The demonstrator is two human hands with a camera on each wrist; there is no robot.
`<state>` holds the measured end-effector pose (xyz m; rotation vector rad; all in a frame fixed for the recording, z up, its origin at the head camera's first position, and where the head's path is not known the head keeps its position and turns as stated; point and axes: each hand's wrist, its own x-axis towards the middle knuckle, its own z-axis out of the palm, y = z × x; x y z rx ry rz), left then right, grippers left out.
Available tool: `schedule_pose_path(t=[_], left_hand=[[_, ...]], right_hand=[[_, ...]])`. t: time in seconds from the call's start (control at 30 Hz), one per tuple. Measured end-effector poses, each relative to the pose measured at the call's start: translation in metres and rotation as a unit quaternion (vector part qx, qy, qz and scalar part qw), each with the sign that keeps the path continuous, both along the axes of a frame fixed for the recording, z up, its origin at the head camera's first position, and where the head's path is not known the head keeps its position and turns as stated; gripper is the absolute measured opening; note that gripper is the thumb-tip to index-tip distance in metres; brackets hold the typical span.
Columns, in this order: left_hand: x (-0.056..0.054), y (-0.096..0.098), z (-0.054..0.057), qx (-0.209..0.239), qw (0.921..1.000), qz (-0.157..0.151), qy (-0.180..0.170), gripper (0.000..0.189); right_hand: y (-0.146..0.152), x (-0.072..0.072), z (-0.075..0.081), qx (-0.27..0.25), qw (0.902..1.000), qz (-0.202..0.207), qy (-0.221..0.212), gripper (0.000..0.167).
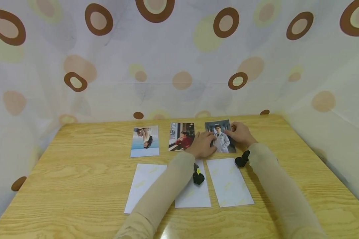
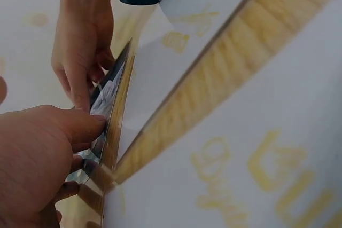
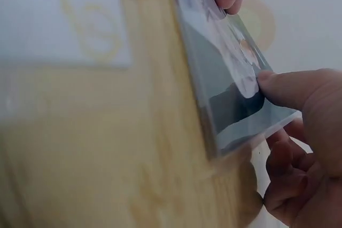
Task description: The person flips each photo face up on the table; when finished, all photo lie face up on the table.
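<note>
A glossy photo of a person in a white coat [image 1: 221,141] lies at the back right of the table, turned slightly askew. My right hand [image 1: 241,133] grips its right side, thumb on the printed face and fingers curled at the edge. On the opposite side, my left hand [image 1: 201,145] holds the left edge, its thumb [image 2: 88,124] over the print. Left of that hand is a photo of a person in red [image 1: 181,136], its lower right corner partly covered. Further left lies a photo with a blue background [image 1: 145,142], its figure upside down.
In front lie a left white card [image 1: 143,179], a middle card [image 1: 194,197] partly under my left forearm, and a right card [image 1: 229,182], with faint yellow marks. The wooden table [image 1: 77,172] meets a dotted curtain [image 1: 167,49] behind. Black wrist mounts [image 1: 198,178] sit on both sleeves.
</note>
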<state>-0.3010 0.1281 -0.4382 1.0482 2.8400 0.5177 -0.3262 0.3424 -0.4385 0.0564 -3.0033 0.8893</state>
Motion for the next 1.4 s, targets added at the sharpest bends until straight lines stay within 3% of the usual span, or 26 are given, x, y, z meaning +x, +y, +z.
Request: schedule_pose_path(t=[0.27,0.4,0.5,0.63,0.73,0.87,1.07,1.2,1.4], left_hand=[[0.001,0.001,0.001,-0.015,0.9995,-0.02,-0.02,0.045],[0.002,0.0,0.002,0.009,0.9989,-0.032,-0.034,0.051],[0.003,-0.005,0.004,0.043,0.9984,-0.031,-0.02,0.053],[0.007,-0.015,0.012,0.089,0.9958,-0.018,0.006,0.043],[0.012,-0.026,0.02,0.112,0.9937,-0.004,0.004,0.033],[0.019,-0.047,0.029,0.122,0.9922,0.012,-0.02,0.027],[0.031,-0.095,0.034,0.15,0.9884,0.0,-0.024,0.023],[0.04,-0.13,0.037,0.177,0.983,0.002,-0.047,0.023],[0.057,-0.179,0.039,0.167,0.9841,-0.004,-0.062,0.031]], right_hand=[[0.002,-0.003,-0.003,0.004,0.9998,0.014,-0.013,0.07],[-0.003,-0.001,0.002,0.004,0.9994,0.028,-0.017,0.065],[-0.01,-0.001,0.006,-0.001,0.9995,0.024,-0.018,0.059],[-0.019,0.002,0.011,-0.014,0.9994,0.031,0.007,0.05],[-0.029,0.009,0.017,-0.025,0.9975,0.058,0.033,0.044],[-0.051,0.023,0.024,-0.027,0.9903,0.115,0.073,0.037],[-0.096,0.052,0.029,-0.045,0.9703,0.21,0.112,0.029],[-0.122,0.071,0.032,-0.079,0.9578,0.259,0.096,0.026],[-0.153,0.092,0.033,-0.14,0.9417,0.306,0.007,0.026]])
